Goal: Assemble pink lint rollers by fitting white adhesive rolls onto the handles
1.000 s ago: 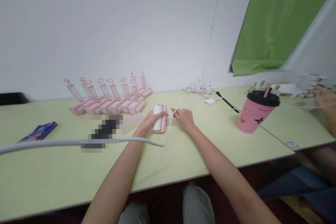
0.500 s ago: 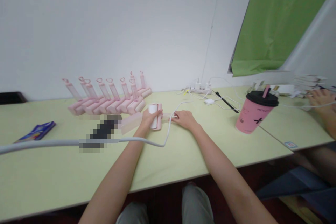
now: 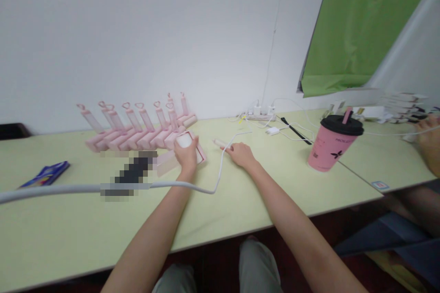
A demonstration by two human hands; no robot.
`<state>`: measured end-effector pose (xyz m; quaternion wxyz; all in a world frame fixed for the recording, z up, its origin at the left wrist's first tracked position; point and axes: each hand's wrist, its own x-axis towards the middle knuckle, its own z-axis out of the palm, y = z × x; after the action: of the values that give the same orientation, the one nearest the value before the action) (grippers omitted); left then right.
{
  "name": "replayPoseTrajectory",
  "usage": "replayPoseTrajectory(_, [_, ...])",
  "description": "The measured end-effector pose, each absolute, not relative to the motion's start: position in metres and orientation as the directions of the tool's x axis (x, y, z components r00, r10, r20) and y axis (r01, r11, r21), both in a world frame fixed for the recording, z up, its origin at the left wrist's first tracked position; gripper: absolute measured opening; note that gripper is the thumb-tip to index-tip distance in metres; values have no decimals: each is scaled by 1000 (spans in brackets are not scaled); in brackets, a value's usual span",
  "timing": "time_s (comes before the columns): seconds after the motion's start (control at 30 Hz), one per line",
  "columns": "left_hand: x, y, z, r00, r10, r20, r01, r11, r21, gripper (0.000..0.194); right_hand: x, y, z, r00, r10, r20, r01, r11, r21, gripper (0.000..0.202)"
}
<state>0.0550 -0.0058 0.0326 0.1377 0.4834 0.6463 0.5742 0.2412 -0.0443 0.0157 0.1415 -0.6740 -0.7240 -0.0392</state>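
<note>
My left hand [image 3: 187,153] is wrapped around a lint roller head [image 3: 200,152], a pink casing with a white roll in it, tilted above the table. A little to its right, my right hand [image 3: 243,153] pinches a slim clear handle [image 3: 220,143] that points toward the roller head. A gap separates the two parts. Behind my left hand, several pink lint rollers [image 3: 142,138] lie in a row, their clear handles with heart-shaped loops sticking up. A pale pink translucent piece [image 3: 165,163] is on the table beside my left wrist, partly covered by it.
A pink cup [image 3: 332,146] with black lid stands right of my hands. Behind are a power strip [image 3: 261,117], cables and a black strap [image 3: 296,131]. A blurred dark object [image 3: 135,171] and blue packet [image 3: 46,174] lie left. Another person's hand [image 3: 428,132] is far right. A white cable [image 3: 82,188] crosses the foreground.
The roller head and the clear handle, together before, are now apart. My left hand has moved left and turned the roller head; my right hand stays nearly in place with the handle.
</note>
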Motion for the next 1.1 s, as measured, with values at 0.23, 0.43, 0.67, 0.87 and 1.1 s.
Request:
replayPoseTrajectory(0.23, [65, -19, 45, -454, 738, 500, 640, -120, 758, 52, 246, -39, 15, 105, 953, 283, 970, -35, -241, 52])
replayPoseTrajectory(0.43, [66, -29, 35, -91, 729, 679, 905, -224, 361, 49, 256, -34, 0, 48, 924, 379, 980, 30, -199, 33])
replayPoseTrajectory(0.67, [57, -20, 14, 270, 735, 622, 943, -332, -17, 44, 255, -31, -1, 25, 902, 431, 985, 52, -165, 36])
replayPoseTrajectory(0.87, [40, -9, 21, 117, 701, 703, 965, -248, 86, 68, 255, -35, 13, 62, 850, 523, 978, 52, -201, 36])
replayPoseTrajectory(1.1, [53, -30, 44, 652, 518, 554, 729, -630, -269, 44, 233, -47, 24, -457, 685, 568, 859, 506, 81, 33])
